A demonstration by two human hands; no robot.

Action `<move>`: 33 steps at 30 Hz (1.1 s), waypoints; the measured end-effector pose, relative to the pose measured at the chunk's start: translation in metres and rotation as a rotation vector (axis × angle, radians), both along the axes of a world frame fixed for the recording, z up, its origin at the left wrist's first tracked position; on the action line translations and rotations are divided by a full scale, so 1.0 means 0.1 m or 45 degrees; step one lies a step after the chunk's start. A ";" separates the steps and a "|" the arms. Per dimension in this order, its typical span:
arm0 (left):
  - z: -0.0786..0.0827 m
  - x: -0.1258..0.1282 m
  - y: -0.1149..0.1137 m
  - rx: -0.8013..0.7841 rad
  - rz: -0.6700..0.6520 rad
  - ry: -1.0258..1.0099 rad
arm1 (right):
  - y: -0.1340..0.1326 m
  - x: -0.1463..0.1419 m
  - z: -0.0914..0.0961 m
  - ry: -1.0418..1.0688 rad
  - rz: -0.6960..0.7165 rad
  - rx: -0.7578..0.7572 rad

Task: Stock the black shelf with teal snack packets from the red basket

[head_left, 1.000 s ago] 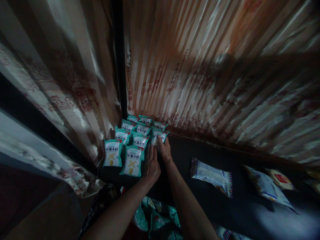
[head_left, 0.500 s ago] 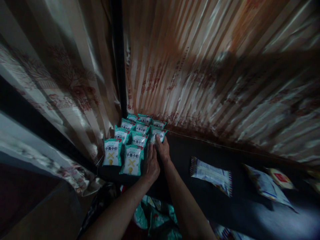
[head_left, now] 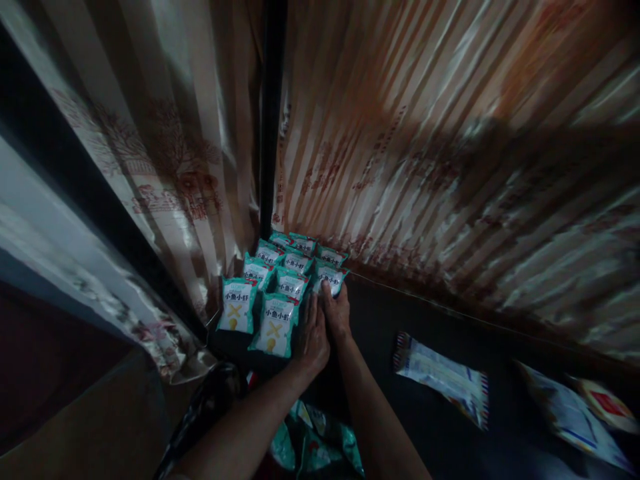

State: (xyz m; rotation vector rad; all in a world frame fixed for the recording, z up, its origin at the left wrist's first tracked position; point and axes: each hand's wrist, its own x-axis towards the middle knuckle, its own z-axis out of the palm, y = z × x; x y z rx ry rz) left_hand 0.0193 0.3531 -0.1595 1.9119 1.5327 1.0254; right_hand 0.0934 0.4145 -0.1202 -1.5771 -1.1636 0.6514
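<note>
Several teal-and-white snack packets (head_left: 274,325) stand in rows in the back left corner of a dark shelf (head_left: 400,400). My left hand (head_left: 311,333) lies flat with fingers stretched out against the right side of the front rows. My right hand (head_left: 337,308) sits just beside it, its fingers curled onto the teal packet (head_left: 330,276) at the right end of a back row.
Striped, shiny wrapped panels (head_left: 425,133) wall the corner behind and to the left. A white packet with striped ends (head_left: 443,377) lies flat on the shelf to the right, with more packets (head_left: 575,413) further right. A bag of teal packets (head_left: 313,443) sits below my forearms.
The view has shifted a little, so the packets and hands sit slightly further right and lower. Both hands stay against the packet rows.
</note>
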 end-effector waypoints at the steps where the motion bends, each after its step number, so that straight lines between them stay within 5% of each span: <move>1: -0.01 0.00 0.00 0.001 0.003 0.007 | 0.00 0.00 0.00 0.001 0.006 0.010; 10: -0.07 0.04 0.02 0.069 0.036 0.066 | -0.04 0.02 -0.09 -0.035 -0.055 0.036; 22: 0.28 -0.12 -0.18 0.286 -0.220 0.264 | -0.74 0.04 0.02 -0.105 -0.209 -0.024; 28: 0.35 -0.17 -0.55 0.227 -0.339 0.242 | -1.24 0.02 0.08 -0.031 -0.210 -0.006; 33: 0.20 -0.34 -1.14 0.188 -0.495 0.204 | -1.87 -0.13 0.11 0.154 -0.159 0.121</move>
